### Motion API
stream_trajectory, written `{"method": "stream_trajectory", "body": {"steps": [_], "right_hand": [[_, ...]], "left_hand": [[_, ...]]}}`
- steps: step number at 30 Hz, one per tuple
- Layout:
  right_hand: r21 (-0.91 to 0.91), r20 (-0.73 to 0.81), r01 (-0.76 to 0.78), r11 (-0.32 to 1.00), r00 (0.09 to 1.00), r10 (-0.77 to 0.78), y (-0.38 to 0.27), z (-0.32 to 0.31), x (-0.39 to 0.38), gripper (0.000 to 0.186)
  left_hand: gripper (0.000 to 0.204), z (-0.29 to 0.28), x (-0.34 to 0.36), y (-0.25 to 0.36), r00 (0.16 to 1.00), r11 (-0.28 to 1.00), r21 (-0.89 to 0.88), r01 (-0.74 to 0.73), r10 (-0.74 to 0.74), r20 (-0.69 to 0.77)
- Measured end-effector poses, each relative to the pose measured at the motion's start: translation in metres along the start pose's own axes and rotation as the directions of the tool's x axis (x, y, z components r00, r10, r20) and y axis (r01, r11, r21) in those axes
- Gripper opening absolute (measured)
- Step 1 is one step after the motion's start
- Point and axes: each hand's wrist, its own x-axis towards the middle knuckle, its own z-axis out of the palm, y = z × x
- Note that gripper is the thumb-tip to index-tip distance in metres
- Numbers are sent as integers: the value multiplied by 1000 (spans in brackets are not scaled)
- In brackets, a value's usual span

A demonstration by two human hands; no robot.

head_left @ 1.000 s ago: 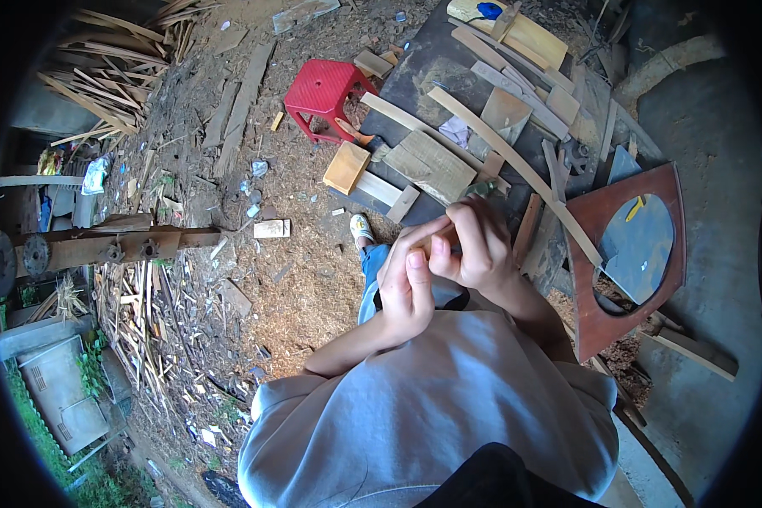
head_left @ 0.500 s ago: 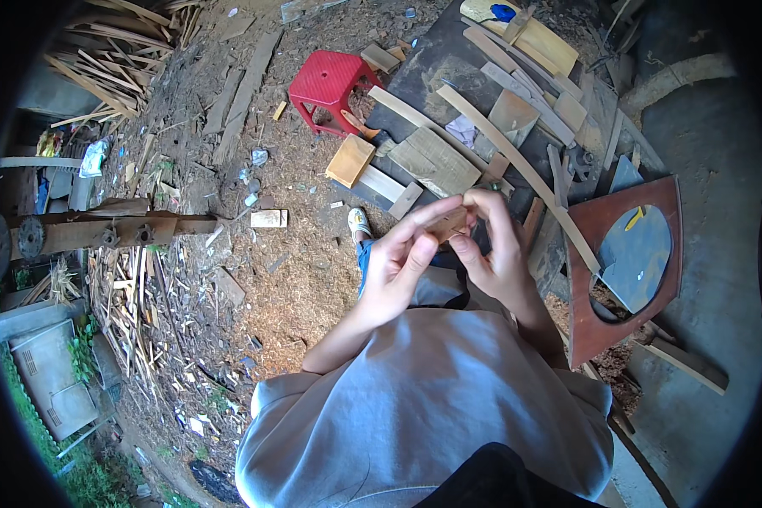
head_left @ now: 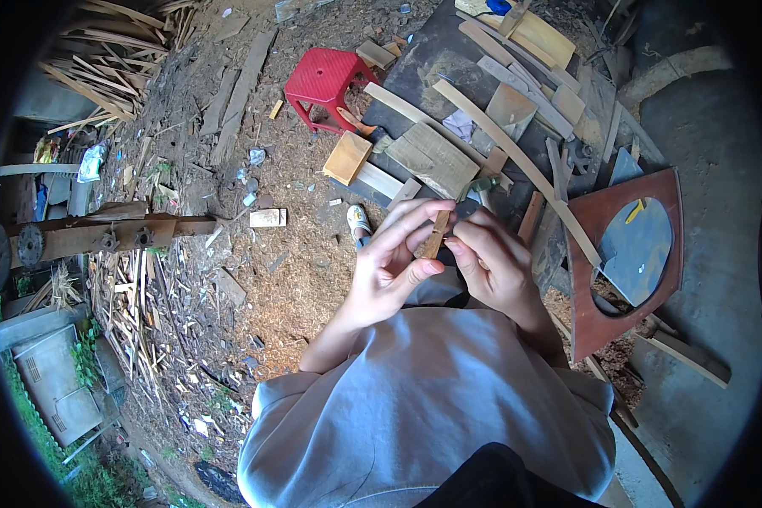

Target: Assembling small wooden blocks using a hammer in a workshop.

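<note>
Before my chest, my left hand (head_left: 385, 267) grips a small brown wooden piece (head_left: 433, 239) between its fingers and thumb, with the piece standing nearly upright. My right hand (head_left: 498, 261) is closed in a pinch right beside it, thumb and forefinger close to the wood's edge. Whatever lies between those right fingertips is too small to make out. Just beyond the hands, a tool with a green part (head_left: 483, 184) lies by a thick grey-brown board (head_left: 433, 159).
A red plastic stool (head_left: 326, 80) stands ahead. Wooden blocks (head_left: 348, 158) and a long curved strip (head_left: 516, 157) lie on the dark work surface. At right leans a reddish-brown panel (head_left: 586, 262) with a round hole. Sawdust and scrap wood (head_left: 140, 296) cover the ground at left.
The wooden piece has turned from lying aslant to nearly upright. My right fingers have curled in and come down beside it; my left hand has shifted slightly left.
</note>
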Motion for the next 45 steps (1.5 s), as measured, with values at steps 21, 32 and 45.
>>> {"method": "stream_trajectory", "body": {"steps": [21, 32, 45], "right_hand": [[270, 24, -30, 962, 999, 25, -1, 8, -2, 17], [204, 22, 97, 974, 994, -103, 3, 11, -5, 21], [171, 45, 75, 982, 995, -84, -3, 21, -9, 16]], "left_hand": [[65, -9, -12, 2, 996, 997, 58, -59, 54, 78], [66, -14, -22, -1, 999, 998, 52, -42, 40, 30], [67, -22, -27, -5, 1000, 995, 97, -8, 5, 29]]}}
